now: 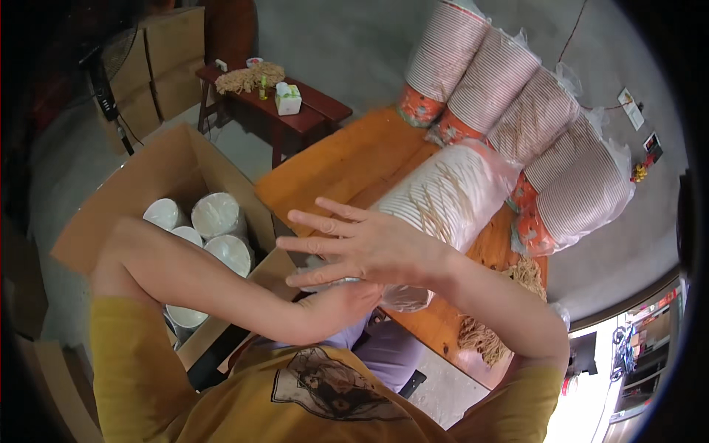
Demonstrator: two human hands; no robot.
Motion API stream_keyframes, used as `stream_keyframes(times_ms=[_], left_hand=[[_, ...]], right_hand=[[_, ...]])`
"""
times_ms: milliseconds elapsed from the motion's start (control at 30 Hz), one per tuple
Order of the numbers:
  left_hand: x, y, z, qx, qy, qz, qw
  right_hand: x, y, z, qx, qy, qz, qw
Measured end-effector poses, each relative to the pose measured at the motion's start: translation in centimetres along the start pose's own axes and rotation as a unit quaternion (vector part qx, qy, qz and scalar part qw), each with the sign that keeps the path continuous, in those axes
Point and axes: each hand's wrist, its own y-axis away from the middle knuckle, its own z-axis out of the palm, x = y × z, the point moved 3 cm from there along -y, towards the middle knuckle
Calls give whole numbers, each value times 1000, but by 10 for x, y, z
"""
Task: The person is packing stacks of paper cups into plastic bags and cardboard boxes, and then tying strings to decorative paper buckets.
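Note:
A long clear plastic sleeve of stacked white paper bowls (450,193) lies on its side on an orange table (332,164), its near end toward me. My right hand (362,247) lies flat against that near end with the fingers spread and pointing left. Below it, my left hand (341,304) cups the underside of the same end, where the plastic bunches up. My forearms cross in front of my chest.
An open cardboard box (177,164) at my left holds several upright stacks of white bowls (218,215). More sleeved, orange-patterned bowl stacks (509,83) pile up at the table's far side. Beyond stands a dark wooden bench (314,111) with a tissue box (288,99). Straw-like fibre (480,341) lies on the table's near edge.

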Motion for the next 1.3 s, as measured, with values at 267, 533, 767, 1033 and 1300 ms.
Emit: stream_keyframes(times_ms=[267,533,767,1033,1300], left_hand=[[-13,14,-5,24,-82,49,995],[-12,10,4,63,-201,111,971],[-6,27,17,119,-157,125,972],[-24,28,47,217,-235,131,939],[-38,18,6,255,-260,186,912]], right_hand=[[15,-7,8,-79,-137,-29,987],[17,24,49,-67,-640,121,756],[17,18,-16,-46,-177,-17,983],[-27,64,-41,-17,23,157,987],[-46,97,-36,-93,-212,431,872]])
